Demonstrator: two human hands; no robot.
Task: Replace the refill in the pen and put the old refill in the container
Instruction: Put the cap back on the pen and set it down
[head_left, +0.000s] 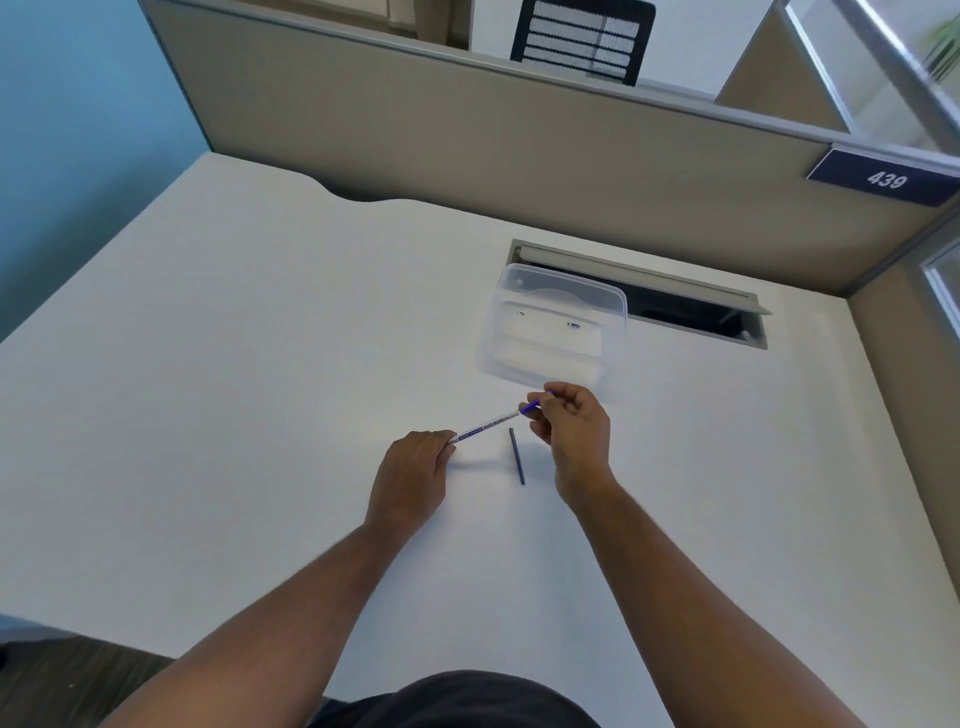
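Two hands pinch one pen (488, 422), left hand (413, 480) fingers gripping its near end, right hand (571, 431) fingers closed on its blue tip, spare refill (517, 456) lying on the white surface (234, 415) between them, clear container (553, 327) just beyond the right fingers.

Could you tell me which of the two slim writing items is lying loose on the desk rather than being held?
The dark refill lies loose on the desk. The white pen is held off the surface between the left hand and right hand.

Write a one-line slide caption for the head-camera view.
Both hands hold a white pen above the desk; a dark refill lies below it, a clear container behind.
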